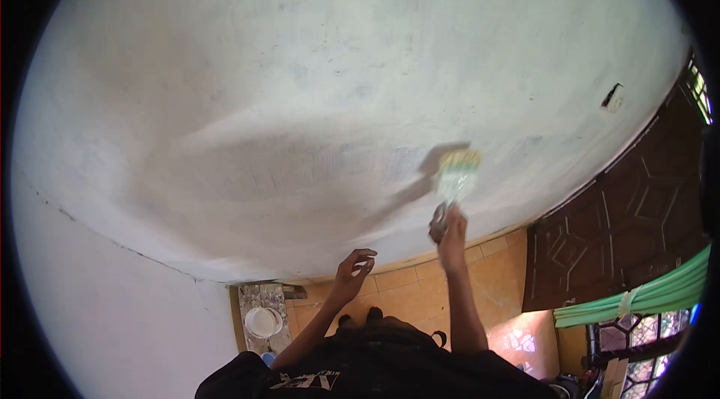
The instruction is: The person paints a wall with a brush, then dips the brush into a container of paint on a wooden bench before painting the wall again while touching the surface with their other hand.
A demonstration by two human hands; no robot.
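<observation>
My right hand (452, 238) is wrapped round the handle of a wide paintbrush (457, 174). The brush points upward, its pale bristles close to the whitish wall (300, 84), and it casts a shadow to its left. Slightly blurred, the brush head looks light green and white with a yellowish tip. Lower and to the left, my left hand (355, 267) hangs in front of the wall's foot, fingers loosely bent and apart, with nothing in it. The wall has a patchy, streaked coat with greyish areas.
A paint-spattered bench (274, 298) with a white tub (262, 322) stands at the lower left. Orange tiles (397, 279) cover the floor. On the right are a dark panelled door (600, 226), a green curtain (645, 294) and a wall socket (613, 98).
</observation>
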